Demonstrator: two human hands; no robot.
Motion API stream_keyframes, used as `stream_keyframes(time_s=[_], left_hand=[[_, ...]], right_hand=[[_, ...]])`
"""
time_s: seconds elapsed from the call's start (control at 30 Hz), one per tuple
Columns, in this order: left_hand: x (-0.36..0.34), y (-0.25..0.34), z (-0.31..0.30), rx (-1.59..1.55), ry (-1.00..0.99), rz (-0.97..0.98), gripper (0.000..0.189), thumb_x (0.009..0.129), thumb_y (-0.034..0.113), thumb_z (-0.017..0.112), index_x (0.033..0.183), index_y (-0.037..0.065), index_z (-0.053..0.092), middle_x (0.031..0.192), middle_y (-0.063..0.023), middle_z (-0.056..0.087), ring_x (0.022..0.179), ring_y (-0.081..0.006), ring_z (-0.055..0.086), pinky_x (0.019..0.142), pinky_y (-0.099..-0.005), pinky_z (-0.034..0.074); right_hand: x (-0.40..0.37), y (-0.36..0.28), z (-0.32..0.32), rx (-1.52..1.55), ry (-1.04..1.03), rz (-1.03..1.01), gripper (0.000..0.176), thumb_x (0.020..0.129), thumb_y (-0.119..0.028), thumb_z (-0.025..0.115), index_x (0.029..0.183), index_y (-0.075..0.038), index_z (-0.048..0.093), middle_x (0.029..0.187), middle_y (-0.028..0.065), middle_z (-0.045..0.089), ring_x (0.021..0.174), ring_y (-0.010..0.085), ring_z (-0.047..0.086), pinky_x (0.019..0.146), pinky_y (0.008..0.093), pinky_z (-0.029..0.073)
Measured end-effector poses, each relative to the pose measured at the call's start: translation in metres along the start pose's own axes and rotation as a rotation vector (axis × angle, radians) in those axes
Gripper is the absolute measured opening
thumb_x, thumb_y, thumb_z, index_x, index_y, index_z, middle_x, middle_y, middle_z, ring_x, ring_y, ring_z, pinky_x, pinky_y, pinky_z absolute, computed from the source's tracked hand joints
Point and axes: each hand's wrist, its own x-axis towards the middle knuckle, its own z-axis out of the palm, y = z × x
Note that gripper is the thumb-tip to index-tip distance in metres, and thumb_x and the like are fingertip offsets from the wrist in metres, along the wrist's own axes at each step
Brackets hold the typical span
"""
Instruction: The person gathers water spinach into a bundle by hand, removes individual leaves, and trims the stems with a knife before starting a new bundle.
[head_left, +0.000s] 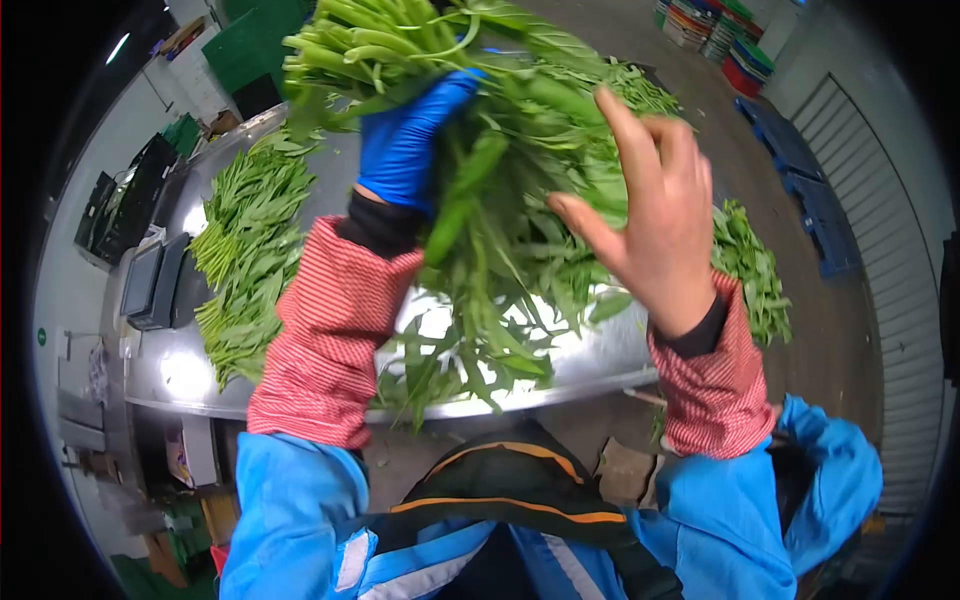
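Holding a bunch of leafy greens [485, 230] at the upper middle of the frame with the gloved left hand [412, 140], wrapped firmly round it below the pale stem ends. Probably gripped there to keep the stems together, letting the leaves hang freely toward the centre. Poised at the right of the bunch with the bare right hand [660, 205], thumb and fingers spread wide and clasping nothing, perhaps to leave room for loose foliage; cannot tell about contact between thumb and leaves. Set below on a shiny metal table [185, 372], beside a left heap of greens [255, 260] with many stems pointing left, likely for easy gathering. Flanked at right by a further heap [750, 270]. Backed at upper right by stacked crates [748, 72], presumably piled to save floor.
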Motion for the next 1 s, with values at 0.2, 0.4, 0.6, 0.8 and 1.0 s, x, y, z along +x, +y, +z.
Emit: stream_keyframes(time_s=[0.2, 0.4, 0.6, 0.8, 1.0], left_hand=[[-0.056, 0.029, -0.110, 0.662, -0.082, 0.376, 0.027, 0.082, 0.016, 0.071, 0.104, 0.002, 0.066, 0.098, -0.0061, 0.069, 0.088, -0.0154, 0.065, 0.076, -0.0289, 0.049], [-0.081, 0.048, -0.173, 0.932, -0.113, 0.365, 0.039, 0.078, 0.013, 0.076, 0.112, 0.001, 0.062, 0.106, -0.0071, 0.067, 0.093, -0.0154, 0.064, 0.082, -0.0315, 0.049], [-0.107, 0.046, -0.176, 0.972, -0.179, 0.348, 0.041, 0.074, 0.027, 0.078, 0.103, 0.002, 0.066, 0.098, -0.0107, 0.070, 0.090, -0.0223, 0.067, 0.079, -0.0332, 0.051], [-0.129, 0.054, -0.148, 1.014, -0.247, 0.418, 0.039, 0.073, 0.032, 0.079, 0.097, 0.003, 0.068, 0.092, -0.0106, 0.071, 0.085, -0.0225, 0.068, 0.076, -0.0338, 0.051], [-0.145, 0.053, -0.131, 1.133, -0.296, 0.426, 0.038, 0.075, 0.022, 0.078, 0.105, 0.001, 0.066, 0.098, -0.0093, 0.070, 0.089, -0.0185, 0.067, 0.080, -0.0323, 0.051]], right_hand=[[-0.208, -0.168, -0.029, 0.119, -0.368, 0.330, 0.057, 0.074, -0.022, 0.072, 0.124, -0.003, 0.051, 0.094, 0.0141, 0.049, 0.086, 0.0303, 0.051, 0.074, 0.0393, 0.040], [-0.356, -0.312, -0.088, 0.367, -0.792, 0.676, 0.041, 0.077, -0.022, 0.070, 0.110, -0.006, 0.054, 0.093, 0.0171, 0.051, 0.081, 0.0354, 0.059, 0.068, 0.0425, 0.050], [-0.396, -0.351, -0.131, 0.135, -0.938, 0.808, 0.035, 0.078, -0.025, 0.069, 0.104, -0.007, 0.053, 0.090, 0.0168, 0.054, 0.077, 0.0352, 0.061, 0.066, 0.0429, 0.051], [-0.424, -0.377, -0.146, 0.157, -1.001, 0.842, 0.032, 0.078, -0.026, 0.068, 0.098, -0.005, 0.054, 0.085, 0.0169, 0.057, 0.075, 0.0350, 0.061, 0.065, 0.0429, 0.051], [-0.457, -0.378, -0.165, 0.182, -1.054, 0.885, 0.031, 0.079, -0.027, 0.067, 0.096, -0.004, 0.054, 0.087, 0.0176, 0.058, 0.077, 0.0355, 0.062, 0.067, 0.0429, 0.051]])
